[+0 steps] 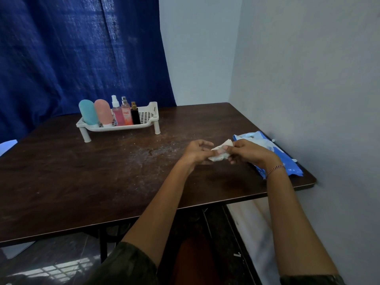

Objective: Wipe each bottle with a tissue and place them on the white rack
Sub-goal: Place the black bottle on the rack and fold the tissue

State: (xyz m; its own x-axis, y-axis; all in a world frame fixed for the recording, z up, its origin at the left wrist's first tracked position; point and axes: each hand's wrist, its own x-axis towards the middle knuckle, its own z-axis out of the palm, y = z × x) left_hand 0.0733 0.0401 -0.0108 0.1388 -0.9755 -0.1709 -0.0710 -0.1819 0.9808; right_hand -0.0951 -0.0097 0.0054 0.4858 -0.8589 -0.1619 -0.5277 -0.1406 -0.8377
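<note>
My left hand (197,151) and right hand (247,151) pinch one tissue (219,154) between them above the table (82,182) (near its right edge). Five bottles (117,113) stand in the white rack (148,118), far left.

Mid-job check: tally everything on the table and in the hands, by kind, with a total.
Tubes: 2, the teal tube and the pink tube
Sprays: 2, the pink spray and the orange spray
Black bottle: 1
Rack: 1, holding all 5 bottles
Tissue: 1, held by the left hand and the right hand
Tissue pack: 1
Total: 8
</note>
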